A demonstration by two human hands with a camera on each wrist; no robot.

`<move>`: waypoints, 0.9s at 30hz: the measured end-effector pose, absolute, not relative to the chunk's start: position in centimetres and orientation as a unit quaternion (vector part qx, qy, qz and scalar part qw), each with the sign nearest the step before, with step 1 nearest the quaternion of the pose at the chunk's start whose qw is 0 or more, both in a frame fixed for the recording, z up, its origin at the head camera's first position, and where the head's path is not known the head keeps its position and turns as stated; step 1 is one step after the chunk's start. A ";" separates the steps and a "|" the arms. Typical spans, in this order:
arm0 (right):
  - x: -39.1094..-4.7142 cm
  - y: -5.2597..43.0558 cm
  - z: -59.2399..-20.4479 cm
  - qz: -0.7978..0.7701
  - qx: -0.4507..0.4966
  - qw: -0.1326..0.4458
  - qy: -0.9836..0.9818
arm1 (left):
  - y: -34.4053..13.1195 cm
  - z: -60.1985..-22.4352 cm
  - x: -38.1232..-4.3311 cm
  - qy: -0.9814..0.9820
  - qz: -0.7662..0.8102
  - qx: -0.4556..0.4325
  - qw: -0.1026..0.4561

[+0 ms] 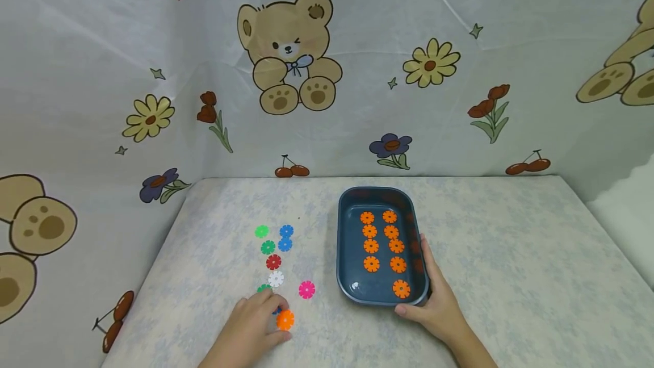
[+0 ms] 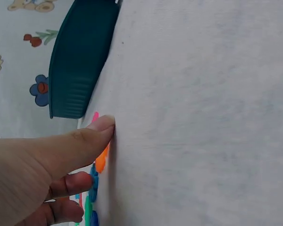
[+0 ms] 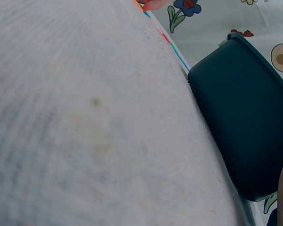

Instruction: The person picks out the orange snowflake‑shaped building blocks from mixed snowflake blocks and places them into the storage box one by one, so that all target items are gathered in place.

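A dark blue-green rectangular tray point(image 1: 341, 277) stands on the table, with several orange notched discs point(image 1: 371, 264) lying in it in two columns. My right hand point(image 1: 440, 305) holds the tray by its near right corner, thumb at the near side and fingers along the right wall. To the left, my left hand point(image 1: 250, 322) is low over the table, thumb and index finger on either side of a loose orange disc point(image 1: 285, 320). In the left wrist view the thumb stands apart from the fingers. Blue pieces beside that disc are partly hidden by the hand.
Beyond the left hand lie loose discs: light green point(image 1: 261, 231), green point(image 1: 268, 247), blue point(image 1: 285, 244), red point(image 1: 273, 262) and white point(image 1: 276, 279). A pink disc point(image 1: 306, 289) lies between them and the tray. A printed cloth point(image 1: 357, 129) hangs behind the table.
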State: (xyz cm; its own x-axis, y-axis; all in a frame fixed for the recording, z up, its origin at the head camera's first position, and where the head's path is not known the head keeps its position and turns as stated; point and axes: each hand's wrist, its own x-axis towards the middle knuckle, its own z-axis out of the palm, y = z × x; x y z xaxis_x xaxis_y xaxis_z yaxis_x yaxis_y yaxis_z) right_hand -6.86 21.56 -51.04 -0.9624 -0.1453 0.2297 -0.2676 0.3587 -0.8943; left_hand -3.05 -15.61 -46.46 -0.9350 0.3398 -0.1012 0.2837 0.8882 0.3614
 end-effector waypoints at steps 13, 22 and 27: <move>-6.9 21.6 -51.2 0.548 0.125 0.056 -0.825 | -15.6 -46.9 -2.8 0.958 0.223 0.152 0.099; -7.0 21.7 -51.2 0.552 0.120 0.049 -0.824 | -14.5 -46.7 -3.1 0.957 0.232 0.128 0.119; -6.9 21.6 -51.1 0.556 0.123 0.051 -0.821 | -14.1 -46.8 -3.1 0.957 0.236 0.140 0.099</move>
